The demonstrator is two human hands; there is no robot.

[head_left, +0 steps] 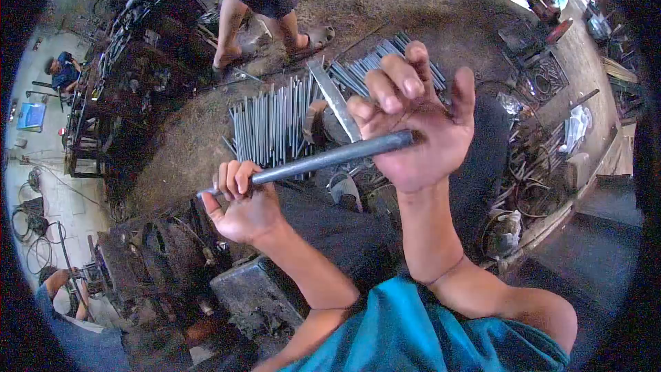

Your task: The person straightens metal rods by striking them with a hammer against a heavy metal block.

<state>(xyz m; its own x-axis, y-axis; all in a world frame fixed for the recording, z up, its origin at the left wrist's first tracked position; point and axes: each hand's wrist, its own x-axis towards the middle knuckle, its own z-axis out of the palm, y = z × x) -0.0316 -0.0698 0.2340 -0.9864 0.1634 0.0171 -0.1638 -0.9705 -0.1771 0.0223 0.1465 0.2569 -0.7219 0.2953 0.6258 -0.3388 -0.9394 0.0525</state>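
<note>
Teal shirt (420, 334) at the near edge, both forearms running up from it. Left hand (242, 201) clenched round the left end of a grey metal rod (330, 157), fingers curled over the top, a short stub of rod poking out past the fist. Right hand (413, 120) at the rod's right end: rod lies across the palm under the thumb base, fingers half spread and raised, not wrapped round it. Rod sits roughly level, slightly higher on the right, held up off the ground between the two hands.

Beyond the hands, on the dirt floor: one bundle of cut rods (272, 124) laid side by side, second bundle (372, 69) fanned out further right. Flat steel bar (334, 100) lies angled between them.

Far side: another person's legs in sandals (258, 24) just past the rods. Dark cluttered workbench (131, 76) far left. Scrap and wire pile (530, 165) right; contents too tangled to tell. No clear container in view.
</note>
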